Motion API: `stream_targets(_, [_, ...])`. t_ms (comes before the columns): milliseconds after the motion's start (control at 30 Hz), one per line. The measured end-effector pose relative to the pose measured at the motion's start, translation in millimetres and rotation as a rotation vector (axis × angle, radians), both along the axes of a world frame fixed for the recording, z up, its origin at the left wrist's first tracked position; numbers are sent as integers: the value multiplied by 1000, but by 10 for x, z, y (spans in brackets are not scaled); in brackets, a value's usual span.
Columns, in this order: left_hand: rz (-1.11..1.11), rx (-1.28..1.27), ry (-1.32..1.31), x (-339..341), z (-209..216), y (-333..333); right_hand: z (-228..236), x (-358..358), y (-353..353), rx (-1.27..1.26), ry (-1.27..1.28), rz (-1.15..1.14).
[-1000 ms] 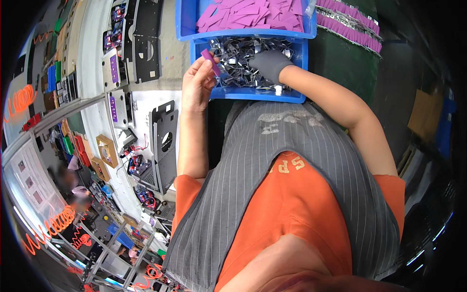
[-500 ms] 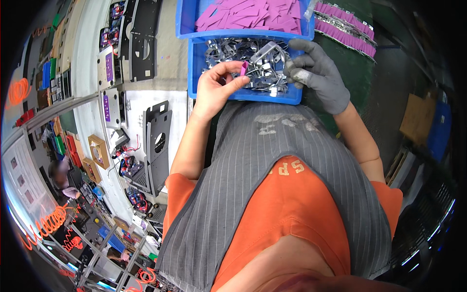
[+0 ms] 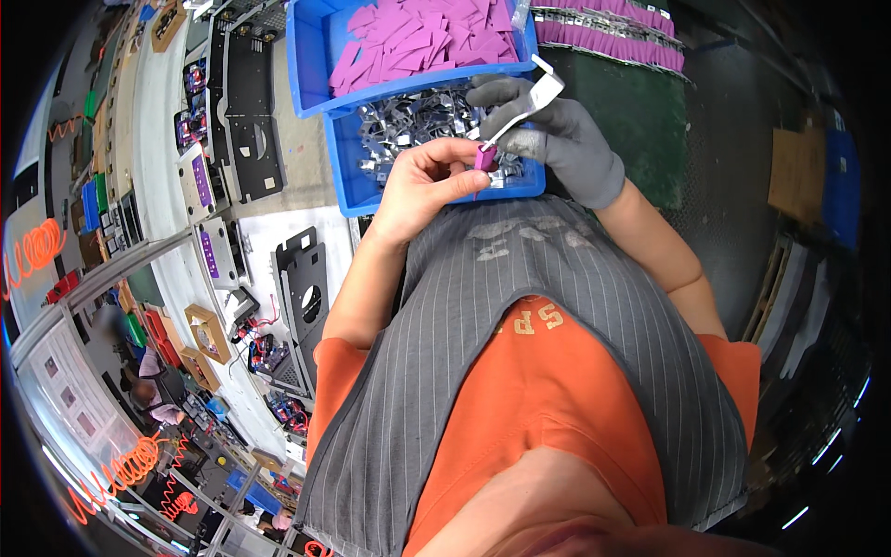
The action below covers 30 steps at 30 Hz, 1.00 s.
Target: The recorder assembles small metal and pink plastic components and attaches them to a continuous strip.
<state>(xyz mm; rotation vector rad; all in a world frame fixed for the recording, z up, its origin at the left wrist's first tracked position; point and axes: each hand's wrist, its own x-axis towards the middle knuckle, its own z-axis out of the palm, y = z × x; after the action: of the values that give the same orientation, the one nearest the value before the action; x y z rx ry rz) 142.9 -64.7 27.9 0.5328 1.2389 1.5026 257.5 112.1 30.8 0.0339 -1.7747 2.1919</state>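
Pinched between thumb and fingers of my bare left hand (image 3: 418, 190) is a small purple sleeve (image 3: 484, 158). My right hand (image 3: 580, 153), in a grey glove, grips a thin bent metal strip (image 3: 546, 91) whose broader end sticks up past the fingers. The strip's lower end meets the top of the sleeve; how far it goes in I cannot tell. Both hands are over a blue bin (image 3: 343, 176) of loose shiny metal pieces (image 3: 408, 121). Beyond it, another blue bin (image 3: 311, 60) holds a heap of flat purple pieces (image 3: 418, 42).
Rows of metal strips with purple sleeves (image 3: 608, 42) lie on a green surface (image 3: 640, 130) at the far right. Black metal plates (image 3: 252, 121) and white brackets (image 3: 200, 181) are on the left bench. Cardboard (image 3: 796, 176) stands at the right; people work at the far left.
My right hand has come up out of the metal pieces with a strip and brought it to the purple sleeve in my left hand. The whole view has shifted somewhat.
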Motion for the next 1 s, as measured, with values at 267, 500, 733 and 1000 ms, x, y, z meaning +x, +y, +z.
stream_targets(267, [-15,-202,313,-9,132,-46,279,-101,124,845,72,-31])
stream_targets(500, [91,138,422,1,16,-63,314,-176,-30,597,-41,151])
stream_targets(733, [264,158,110,84,-133,-135,-249,-398,141,-28,-136,490])
stream_targets(1000, [322,113,118,113,-110,-393,261,-696,-174,-148,-256,521])
